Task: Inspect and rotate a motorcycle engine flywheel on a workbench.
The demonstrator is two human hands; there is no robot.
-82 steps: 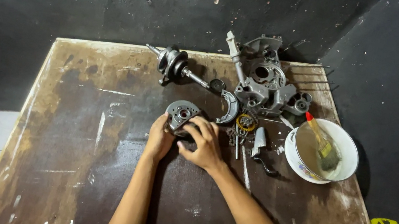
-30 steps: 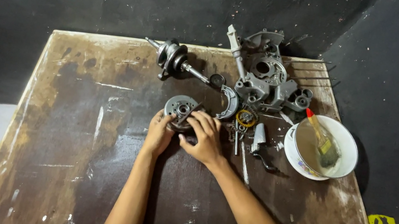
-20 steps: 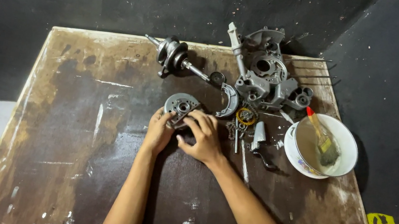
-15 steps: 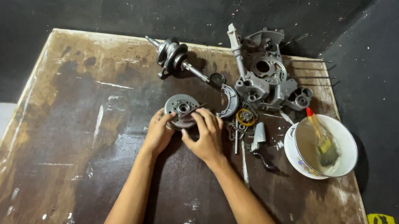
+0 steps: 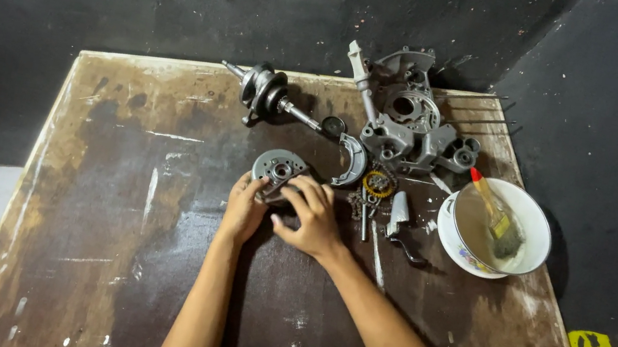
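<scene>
Both my hands meet on a round grey metal engine part [image 5: 278,168] that rests on the worn wooden table [image 5: 94,205]. My left hand [image 5: 245,209] grips its near left edge. My right hand [image 5: 312,216] curls over its right side, fingers on top of it. The near half of the part is hidden under my fingers. A crankshaft [image 5: 270,96] lies behind it.
At the back right sits a grey engine casing [image 5: 410,119]. A white bowl [image 5: 528,223] holding liquid and a brush [image 5: 493,214] stands at the right. Small parts lie between: a curved shoe [image 5: 353,160], a yellow ring [image 5: 377,182], a chain, bolts. Black walls surround the table.
My hands have stayed on the round part, only shifting their fingers on it slightly. The view drifted a little; nothing else on the table moved.
</scene>
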